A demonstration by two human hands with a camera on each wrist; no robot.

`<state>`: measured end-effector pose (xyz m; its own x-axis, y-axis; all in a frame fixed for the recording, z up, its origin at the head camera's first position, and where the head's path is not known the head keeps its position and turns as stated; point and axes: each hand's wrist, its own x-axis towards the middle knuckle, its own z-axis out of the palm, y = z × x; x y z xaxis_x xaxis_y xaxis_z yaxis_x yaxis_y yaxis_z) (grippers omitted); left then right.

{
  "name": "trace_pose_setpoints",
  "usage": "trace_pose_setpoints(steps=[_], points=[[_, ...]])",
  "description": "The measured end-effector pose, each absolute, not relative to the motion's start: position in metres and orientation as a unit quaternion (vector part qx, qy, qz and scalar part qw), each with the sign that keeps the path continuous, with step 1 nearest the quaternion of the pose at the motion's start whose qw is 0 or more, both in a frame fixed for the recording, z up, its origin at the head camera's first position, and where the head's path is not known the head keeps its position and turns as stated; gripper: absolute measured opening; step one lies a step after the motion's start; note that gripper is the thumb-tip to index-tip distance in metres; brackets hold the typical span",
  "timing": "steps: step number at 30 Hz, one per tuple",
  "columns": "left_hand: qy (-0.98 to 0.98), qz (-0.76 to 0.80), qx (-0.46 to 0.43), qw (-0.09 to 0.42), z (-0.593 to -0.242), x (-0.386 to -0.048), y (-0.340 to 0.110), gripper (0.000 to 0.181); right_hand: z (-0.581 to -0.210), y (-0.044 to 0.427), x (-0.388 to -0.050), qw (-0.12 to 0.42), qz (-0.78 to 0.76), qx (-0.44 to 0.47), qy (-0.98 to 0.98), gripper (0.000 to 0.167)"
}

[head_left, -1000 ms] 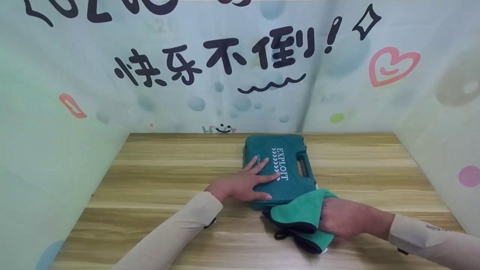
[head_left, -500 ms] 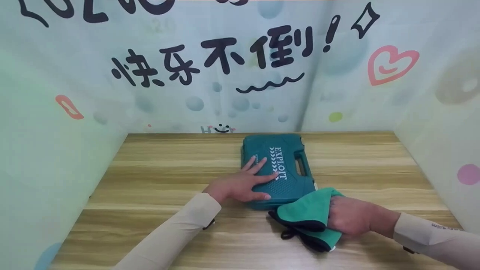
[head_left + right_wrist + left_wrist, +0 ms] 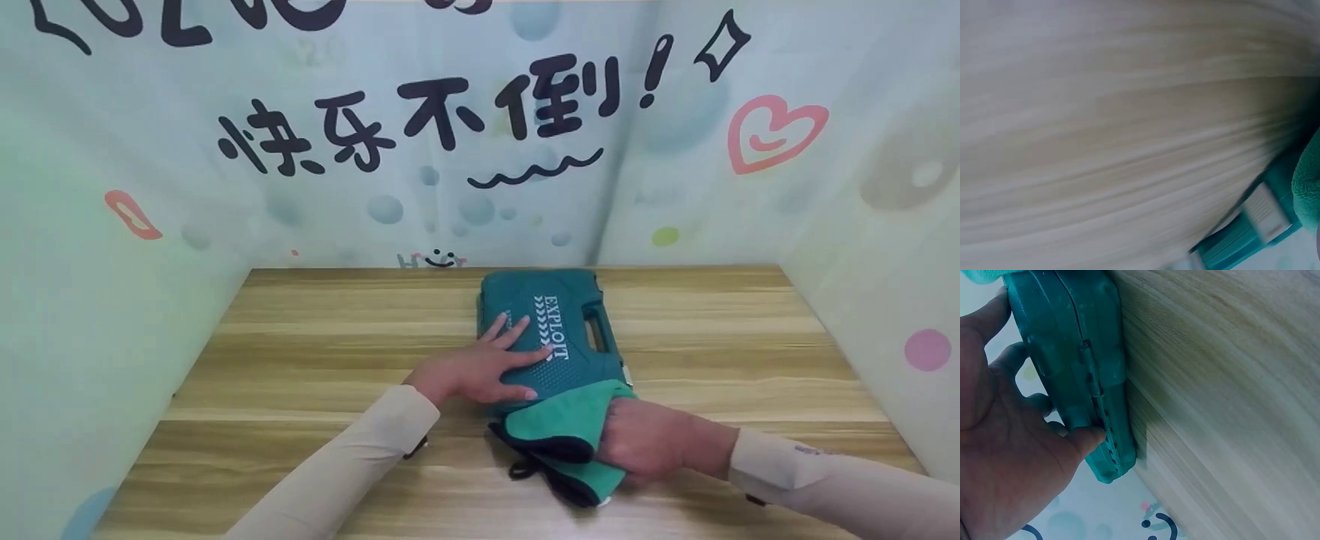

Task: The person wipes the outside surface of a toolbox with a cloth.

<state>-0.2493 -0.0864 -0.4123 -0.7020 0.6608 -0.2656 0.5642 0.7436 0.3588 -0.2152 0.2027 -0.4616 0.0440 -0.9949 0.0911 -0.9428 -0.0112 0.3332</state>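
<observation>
A dark green plastic case (image 3: 532, 285) lies flat and closed on the wooden table, with white "EXPLOIT" lettering on its lid and a handle on its right side. My left hand (image 3: 480, 367) presses on the lid with fingers spread. Hinges along the case's edge (image 3: 1067, 365) show beside that hand in the left wrist view. My right hand (image 3: 652, 439) grips a folded green cloth (image 3: 562, 420) with black edging, which covers the near end of the case. Its fingertips are hidden in the cloth. The right wrist view catches a pale latch (image 3: 1266, 214) on the case.
The wood-grain table (image 3: 337, 322) extends left and right of the case. A printed fabric backdrop (image 3: 345, 225) rises directly behind the case, and light side walls (image 3: 112, 315) flank the table.
My right hand first shifted slightly right with the cloth, then moved back left, further over the near end of the case. The left hand stays on the lid.
</observation>
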Motion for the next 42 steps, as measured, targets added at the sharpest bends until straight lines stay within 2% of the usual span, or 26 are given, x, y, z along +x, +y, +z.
trace_pose_setpoints(steps=[3, 6, 12, 22, 27, 33, 36, 39, 42], points=[[0.914, 0.126, 0.338, 0.187, -0.413, -0.249, -0.087, 0.067, -0.462, 0.179, -0.211, 0.137, -0.096, 0.699, -0.695, 0.014], [0.915, 0.123, 0.339, 0.181, -0.413, -0.248, -0.087, 0.064, -0.463, 0.155, -0.207, 0.112, -0.094, 0.687, -0.712, 0.018], [0.916, 0.126, 0.335, 0.180, -0.413, -0.247, -0.087, 0.063, -0.465, 0.116, -0.200, 0.086, -0.083, 0.666, -0.736, 0.047], [0.919, 0.123, 0.330, 0.174, -0.413, -0.249, -0.088, 0.064, -0.470, 0.103, -0.198, 0.116, -0.088, 0.651, -0.745, 0.055], [0.920, 0.118, 0.331, 0.173, -0.415, -0.247, -0.089, 0.064, -0.474, 0.107, -0.197, 0.142, -0.094, 0.658, -0.733, 0.048], [0.920, 0.118, 0.333, 0.172, -0.416, -0.246, -0.089, 0.063, -0.473, 0.126, -0.200, 0.127, -0.085, 0.665, -0.731, 0.045], [0.916, 0.121, 0.339, 0.176, -0.417, -0.247, -0.089, 0.064, -0.473, 0.144, -0.204, 0.147, -0.096, 0.679, -0.713, 0.034], [0.914, 0.127, 0.343, 0.179, -0.418, -0.249, -0.089, 0.067, -0.473, 0.167, -0.210, 0.180, -0.116, 0.695, -0.686, 0.015], [0.912, 0.129, 0.344, 0.181, -0.418, -0.250, -0.090, 0.068, -0.473, 0.191, -0.215, 0.199, -0.115, 0.707, -0.669, 0.010]])
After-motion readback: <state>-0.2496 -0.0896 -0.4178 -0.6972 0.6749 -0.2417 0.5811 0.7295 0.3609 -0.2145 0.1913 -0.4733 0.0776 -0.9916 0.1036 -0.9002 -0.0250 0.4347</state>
